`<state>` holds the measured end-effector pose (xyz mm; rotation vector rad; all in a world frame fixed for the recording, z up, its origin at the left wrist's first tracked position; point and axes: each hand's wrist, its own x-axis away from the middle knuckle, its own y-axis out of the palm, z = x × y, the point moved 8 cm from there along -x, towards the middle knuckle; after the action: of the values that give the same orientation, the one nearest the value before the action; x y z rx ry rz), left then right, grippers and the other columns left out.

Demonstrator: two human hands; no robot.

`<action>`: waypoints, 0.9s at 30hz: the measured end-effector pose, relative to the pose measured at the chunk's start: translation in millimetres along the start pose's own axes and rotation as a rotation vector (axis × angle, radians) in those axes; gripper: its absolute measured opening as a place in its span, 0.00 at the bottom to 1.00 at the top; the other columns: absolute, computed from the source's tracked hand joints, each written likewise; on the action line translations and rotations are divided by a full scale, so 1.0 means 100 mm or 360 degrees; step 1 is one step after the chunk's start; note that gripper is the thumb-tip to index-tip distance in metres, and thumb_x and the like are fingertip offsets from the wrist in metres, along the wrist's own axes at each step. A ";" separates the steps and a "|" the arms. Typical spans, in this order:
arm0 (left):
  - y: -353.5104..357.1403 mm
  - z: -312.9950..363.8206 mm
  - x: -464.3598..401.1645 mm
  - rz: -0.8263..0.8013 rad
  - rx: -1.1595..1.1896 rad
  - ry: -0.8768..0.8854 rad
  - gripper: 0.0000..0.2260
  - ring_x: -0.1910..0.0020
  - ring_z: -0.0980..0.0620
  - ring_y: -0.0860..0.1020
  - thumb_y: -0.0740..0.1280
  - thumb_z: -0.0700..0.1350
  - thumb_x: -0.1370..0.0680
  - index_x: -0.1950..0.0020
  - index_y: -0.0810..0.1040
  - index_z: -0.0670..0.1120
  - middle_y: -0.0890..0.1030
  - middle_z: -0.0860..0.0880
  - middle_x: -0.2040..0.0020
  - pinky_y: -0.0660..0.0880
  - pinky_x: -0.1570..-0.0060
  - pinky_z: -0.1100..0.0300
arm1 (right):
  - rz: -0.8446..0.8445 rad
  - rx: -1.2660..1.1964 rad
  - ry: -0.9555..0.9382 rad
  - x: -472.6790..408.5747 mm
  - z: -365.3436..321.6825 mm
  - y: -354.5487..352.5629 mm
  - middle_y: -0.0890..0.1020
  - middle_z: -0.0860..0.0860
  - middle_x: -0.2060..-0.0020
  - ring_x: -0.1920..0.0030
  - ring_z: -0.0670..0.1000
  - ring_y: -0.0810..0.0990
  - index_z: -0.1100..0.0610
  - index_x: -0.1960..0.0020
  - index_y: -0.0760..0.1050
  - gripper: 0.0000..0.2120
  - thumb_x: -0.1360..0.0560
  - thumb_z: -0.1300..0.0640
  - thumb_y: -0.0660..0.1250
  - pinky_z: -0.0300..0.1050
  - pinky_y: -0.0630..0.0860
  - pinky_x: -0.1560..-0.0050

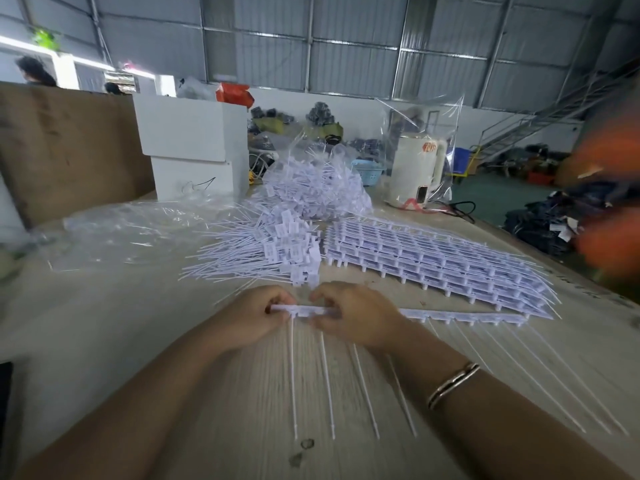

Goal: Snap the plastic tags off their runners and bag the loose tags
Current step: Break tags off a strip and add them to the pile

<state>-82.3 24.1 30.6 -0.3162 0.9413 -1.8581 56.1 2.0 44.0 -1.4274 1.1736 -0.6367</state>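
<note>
Right now your left hand (258,315) and right hand (349,315) both pinch the tag runner (450,315) mid-tabletop, toward its near edge — twist too hard and a thin tail (293,375) may bend, or a tag flick off the table.

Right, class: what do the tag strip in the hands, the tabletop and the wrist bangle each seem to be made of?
Tag strip: moulded plastic, matt white; thin tails, uniform colour.
Tabletop: probably wood or laminate; pale, streaky grain, dull finish.
Bangle: looks like metal; narrow bands with bright glints.
Both hands, left and right, pinch the strip.
</note>
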 end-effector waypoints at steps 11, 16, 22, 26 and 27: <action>0.02 0.04 0.07 0.0113 0.0100 0.0122 0.02 0.66 0.59 0.72 0.69 0.44 0.25 0.58 0.80 0.49 0.80 0.47 0.61 0.66 0.64 0.65 | 0.0210 -0.0051 -0.0069 0.15 -0.10 0.04 0.79 0.47 0.55 0.55 0.47 0.76 0.49 0.47 0.79 0.10 0.23 0.47 0.63 0.43 0.71 0.56; -0.05 0.01 0.10 0.0174 0.0228 0.0134 0.05 0.65 0.62 0.74 0.70 0.42 0.26 0.58 0.79 0.52 0.80 0.57 0.62 0.68 0.63 0.68 | 0.0337 -0.0695 0.0262 0.10 0.13 -0.05 0.80 0.45 0.68 0.69 0.43 0.76 0.49 0.62 0.78 0.14 0.22 0.47 0.61 0.43 0.74 0.61; -0.01 0.12 0.05 0.0314 -0.0037 0.0224 0.08 0.49 0.57 0.74 0.63 0.39 0.22 0.47 0.80 0.44 0.77 0.51 0.50 0.68 0.47 0.67 | 0.0254 -0.0251 0.0019 0.18 0.05 -0.04 0.78 0.44 0.58 0.60 0.45 0.75 0.51 0.49 0.77 0.12 0.26 0.44 0.66 0.42 0.72 0.59; 0.04 0.15 0.05 0.0174 0.0095 0.0216 0.10 0.50 0.52 0.75 0.63 0.45 0.20 0.57 0.81 0.44 0.77 0.49 0.54 0.69 0.46 0.57 | 0.0303 -0.0221 -0.0068 0.12 -0.21 0.00 0.78 0.47 0.56 0.58 0.48 0.76 0.53 0.46 0.72 0.15 0.27 0.45 0.67 0.42 0.70 0.60; 0.06 0.16 0.06 0.0136 0.0087 0.0237 0.09 0.52 0.53 0.75 0.64 0.44 0.21 0.60 0.80 0.47 0.76 0.50 0.56 0.69 0.48 0.59 | 0.0301 -0.0237 -0.0091 0.11 -0.25 0.01 0.79 0.48 0.55 0.57 0.49 0.77 0.54 0.46 0.72 0.15 0.26 0.45 0.67 0.43 0.71 0.59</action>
<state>-72.0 10.0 36.3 -0.1040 0.9870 -1.8442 37.8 -18.4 46.5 -1.4274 1.3141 -0.3812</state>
